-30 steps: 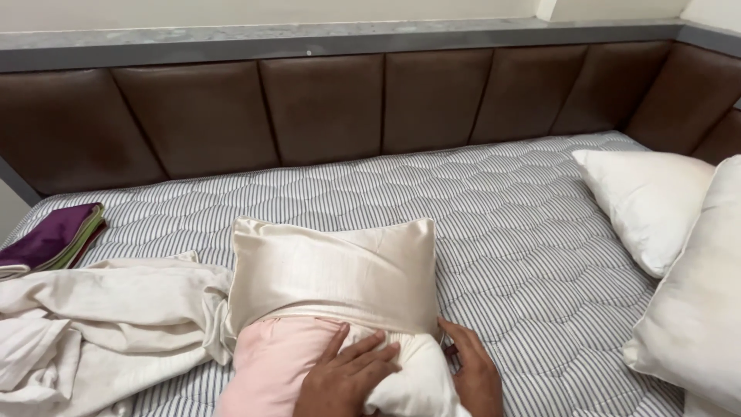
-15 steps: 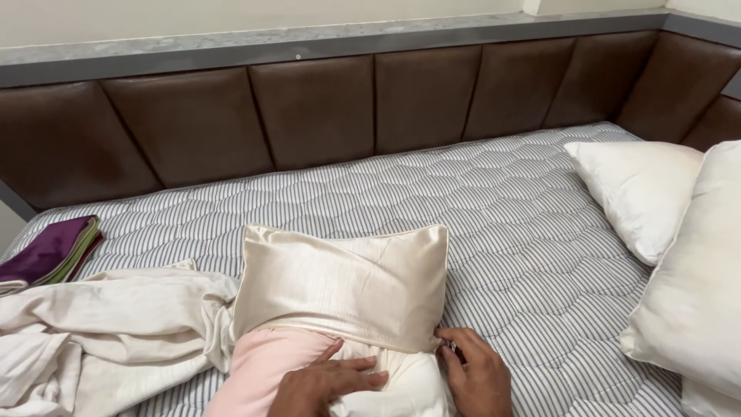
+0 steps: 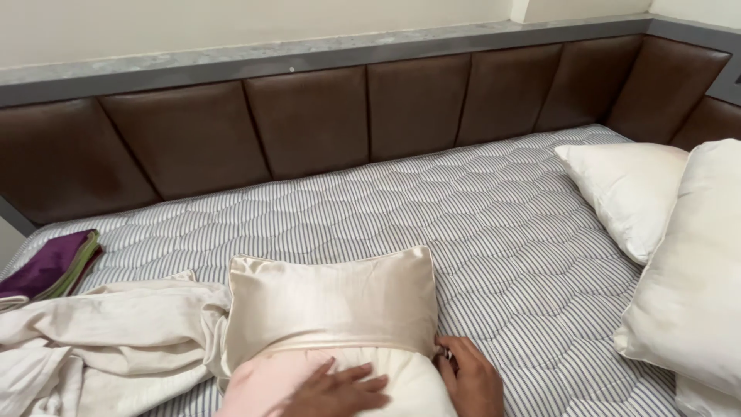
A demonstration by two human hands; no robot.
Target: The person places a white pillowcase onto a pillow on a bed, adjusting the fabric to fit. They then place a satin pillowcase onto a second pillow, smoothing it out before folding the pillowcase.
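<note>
pillowcase (image 3: 332, 305) over far half of pillow (image 3: 401, 382), near half bare | my left hand (image 3: 340, 390) flat on pillow | my right hand (image 3: 472, 378) pinching case edge | near mattress (image 3: 494, 224) edge

single head-worn view, looking forward and down across a bed from its near edge. the striped mattress (image 3: 478, 224) fills the middle of the frame; the brown padded headboard (image 3: 309, 123) runs along the far side and turns a corner at upper right. the lens sits close to the near things: the left hand (image 3: 340, 390) and right hand (image 3: 472, 378) are cut by the bottom edge, resting on a pillow (image 3: 332, 309) just ahead. crumpled sheets (image 3: 93, 340) enter at lower left, two white pillows (image 3: 656, 232) at right. no second view shares the scene.
</note>
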